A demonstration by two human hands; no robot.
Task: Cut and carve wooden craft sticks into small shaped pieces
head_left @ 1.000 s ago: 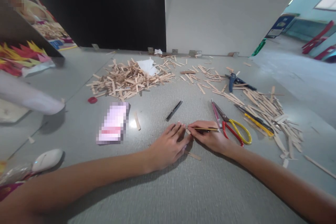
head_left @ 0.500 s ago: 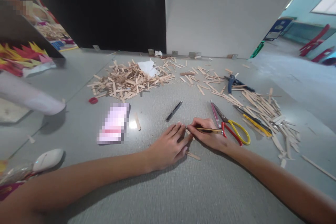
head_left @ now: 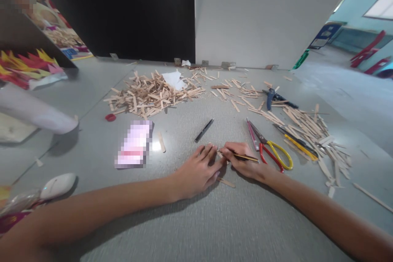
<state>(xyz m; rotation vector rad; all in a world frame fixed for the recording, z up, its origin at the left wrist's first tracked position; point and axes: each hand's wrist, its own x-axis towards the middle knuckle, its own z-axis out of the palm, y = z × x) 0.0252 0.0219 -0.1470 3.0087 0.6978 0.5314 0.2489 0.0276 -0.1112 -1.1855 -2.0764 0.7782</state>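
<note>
Pencil (head_left: 248, 157): pinched between the thumb and fingers of your right hand (head_left: 242, 164), slanting across it with its point end toward your left fingertips
Left hand: your left hand (head_left: 196, 174) lies palm down, fingers bent and close together, their tips nearly meeting the right ones; a bit of pale wood shows between the hands, but I cannot tell whether your left fingers pinch it or only press it
Loose stick: one flat wooden stick (head_left: 227, 182) pokes out from beneath your left hand, on the grey tabletop (head_left: 196, 233)
Pen: a black pen (head_left: 204, 130) lies at a slant just beyond your left fingers
Scissors: beside your right hand, red-and-yellow-handled scissors (head_left: 278, 153) lie open
Cutter: farther right, a yellow-and-black cutter (head_left: 301, 147) rests by scattered wooden sticks (head_left: 307, 123)
Blue tool: a dark blue hand tool (head_left: 270, 99) lies beyond the scissors
Stick pile: a heap of wooden sticks (head_left: 147, 95) sits ahead of you, left of centre, with white paper (head_left: 173, 78) on top
Mouse: a white computer mouse (head_left: 58, 185) lies beyond your left forearm
</note>
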